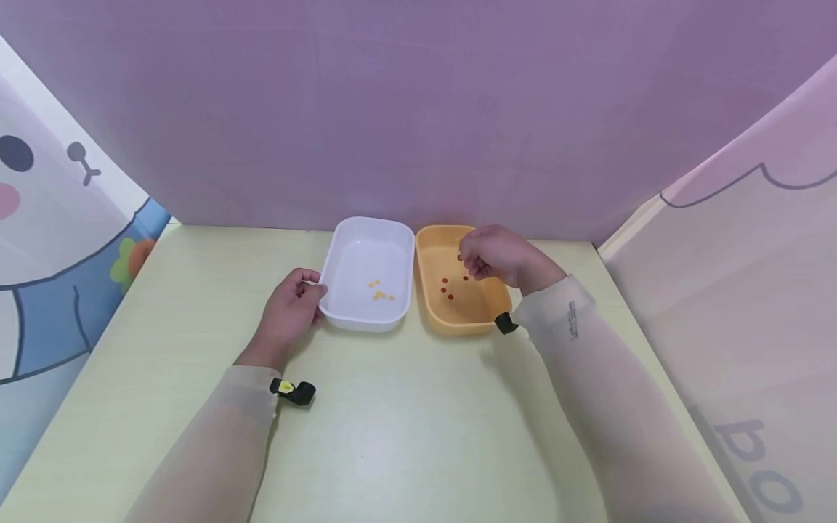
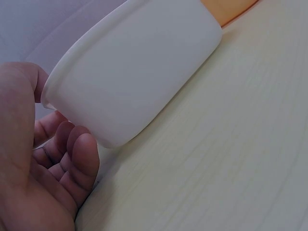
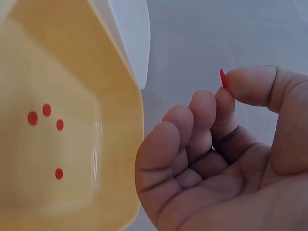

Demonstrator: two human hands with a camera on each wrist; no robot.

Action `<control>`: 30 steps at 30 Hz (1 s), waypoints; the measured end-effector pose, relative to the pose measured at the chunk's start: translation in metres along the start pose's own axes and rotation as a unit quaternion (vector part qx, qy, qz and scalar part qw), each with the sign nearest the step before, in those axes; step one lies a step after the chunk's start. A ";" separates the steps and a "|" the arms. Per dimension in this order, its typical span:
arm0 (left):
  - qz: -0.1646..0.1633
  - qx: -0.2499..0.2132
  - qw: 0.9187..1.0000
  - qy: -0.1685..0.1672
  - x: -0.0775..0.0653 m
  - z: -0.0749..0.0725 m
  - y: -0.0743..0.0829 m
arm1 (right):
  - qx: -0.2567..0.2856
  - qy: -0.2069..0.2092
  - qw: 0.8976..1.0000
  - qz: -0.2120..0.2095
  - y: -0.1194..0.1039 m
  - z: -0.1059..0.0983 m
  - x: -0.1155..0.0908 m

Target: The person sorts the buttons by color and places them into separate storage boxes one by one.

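Thumb and fingers of my left hand (image 1: 293, 309) grip the left rim of a white tray (image 1: 369, 250), the thumb on the rim and the fingers against its outer wall. Several small yellow pieces (image 1: 379, 296) lie on that tray's floor. Over the orange-yellow tray (image 1: 434, 250) on the right, my right hand (image 1: 500, 256) pinches a small red disc (image 3: 223, 78) between thumb and index finger. Below it, several more red discs (image 3: 46, 109) lie flat and spread out in the orange-yellow tray.
Both trays stand side by side near the far edge of a pale wooden table (image 1: 392, 421). A purple panel (image 1: 405, 109) rises right behind them. Printed panels flank the table, a cartoon one (image 1: 52, 240) at left and a pale one (image 1: 739, 290) at right.
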State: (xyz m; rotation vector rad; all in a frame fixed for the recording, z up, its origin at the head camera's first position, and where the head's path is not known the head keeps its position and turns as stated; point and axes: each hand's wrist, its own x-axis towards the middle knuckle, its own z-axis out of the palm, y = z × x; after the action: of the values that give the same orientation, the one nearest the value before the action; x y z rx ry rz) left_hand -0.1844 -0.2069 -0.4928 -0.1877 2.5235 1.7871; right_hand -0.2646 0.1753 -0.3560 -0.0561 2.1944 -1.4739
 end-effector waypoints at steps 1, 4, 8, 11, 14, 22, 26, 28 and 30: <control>0.000 0.000 1.000 0.000 0.000 0.000 0.000 | 0.002 0.001 1.000 0.004 0.000 -0.001 0.001; -0.004 -0.001 1.000 -0.001 0.001 0.001 0.001 | 0.004 0.004 1.000 0.016 -0.001 -0.004 0.005; -0.007 -0.005 1.000 -0.004 0.001 0.001 0.001 | 0.003 0.005 1.000 0.027 0.000 -0.006 0.008; -0.008 -0.009 1.000 -0.004 0.001 0.002 0.001 | 0.004 0.005 0.999 0.033 0.003 -0.009 0.010; -0.007 -0.010 1.000 -0.005 0.002 0.002 0.000 | 0.003 0.007 0.999 0.037 0.006 -0.012 0.013; -0.006 -0.005 1.000 -0.007 0.004 0.002 -0.003 | 0.013 0.015 0.998 0.055 0.014 -0.013 0.016; -0.008 -0.008 1.000 -0.009 0.004 0.002 -0.003 | 0.011 0.015 0.998 0.054 0.018 -0.013 0.016; -0.009 -0.010 1.000 -0.009 0.005 0.002 -0.003 | 0.010 0.015 0.998 0.054 0.019 -0.013 0.016; -0.010 -0.010 1.000 -0.009 0.005 0.002 -0.003 | 0.009 0.016 0.998 0.055 0.021 -0.014 0.016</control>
State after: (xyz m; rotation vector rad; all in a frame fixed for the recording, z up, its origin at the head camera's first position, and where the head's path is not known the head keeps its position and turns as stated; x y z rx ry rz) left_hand -0.1888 -0.2067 -0.4970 -0.1956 2.4824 1.7999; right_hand -0.2791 0.1909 -0.3760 0.0937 2.1711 -1.4429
